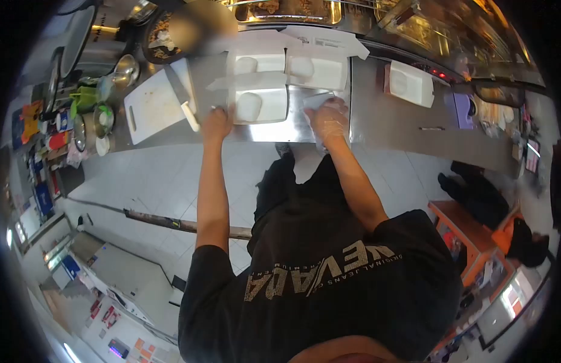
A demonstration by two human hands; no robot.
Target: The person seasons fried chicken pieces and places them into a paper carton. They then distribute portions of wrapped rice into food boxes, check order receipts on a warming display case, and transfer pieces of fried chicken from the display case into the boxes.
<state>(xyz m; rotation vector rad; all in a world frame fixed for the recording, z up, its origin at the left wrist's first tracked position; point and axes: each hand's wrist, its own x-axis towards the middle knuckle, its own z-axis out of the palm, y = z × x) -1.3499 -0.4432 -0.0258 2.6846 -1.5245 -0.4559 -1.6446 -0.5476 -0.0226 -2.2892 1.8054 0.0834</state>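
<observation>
Desk (380, 124): brushed steel, long, flat; glare patch at front edge btwn the hands.
Near box (274, 107): by desk's front edge, approx. mid-length, btwn both hands; long axis roughly parallel w/ that edge. White, smooth, card-like, sloped walls.
L hand (217, 124): nearer one, right beside near box's left end, so box lies to its right; fingers curled in narrow, can't tell if they pinch the wall.
R hand (329, 118): off near box's right end, bare steel btwn, so box lies to its left; fingers bunched at a pale flat sheet (316, 100), grip unclear.
Glove (332, 128): on R hand, clear thin plastic, crinkly.
Lump (249, 107): in near box, left half; white, rounded, smooth-looking, mat'l unclear.
Back-left box (271, 60) & back-right box (332, 69): side by side toward desk's back edge, same white type, open, 1 white lump each.
Side box (429, 92): apart, toward desk's right end nr back edge, sits at a slant; contents unclear.
Board (153, 100): left part of desk, slanted, lower corner nr front edge; white, stained, flat slab.
Knife (190, 115): along board's right side; pale handle toward front edge, blade toward back.
</observation>
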